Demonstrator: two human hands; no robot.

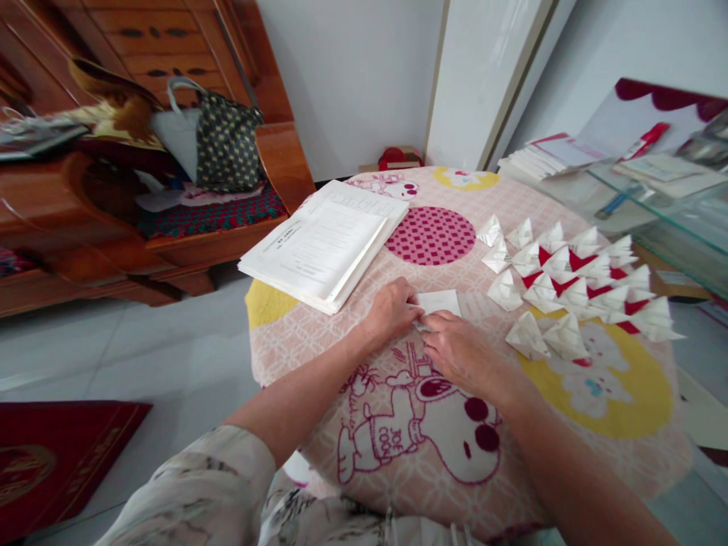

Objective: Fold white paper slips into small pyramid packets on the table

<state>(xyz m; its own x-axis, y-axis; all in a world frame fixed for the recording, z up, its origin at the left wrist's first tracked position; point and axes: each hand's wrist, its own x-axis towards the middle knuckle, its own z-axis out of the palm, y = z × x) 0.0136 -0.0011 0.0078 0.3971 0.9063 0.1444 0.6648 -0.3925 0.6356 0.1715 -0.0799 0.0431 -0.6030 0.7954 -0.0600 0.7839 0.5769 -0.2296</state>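
Observation:
A small white folded paper (pixel 439 302) lies on a pink cartoon-print cloth (pixel 353 356) that covers a table. My left hand (pixel 391 309) presses on the paper's left edge with fingers bent. My right hand (pixel 458 350) pinches the paper's near edge, fingers together. Both hands touch the paper, and its lower left part is hidden under the fingers. To the right lie several folded white-and-red paper shapes (pixel 574 284) in a loose cluster.
A stack of printed sheets (pixel 324 246) sits at the table's far left. A wooden bench (pixel 114 220) with a patterned bag (pixel 224 140) stands left of it. A glass shelf (pixel 676 205) with papers is at right. A red mat (pixel 51 455) lies on the floor.

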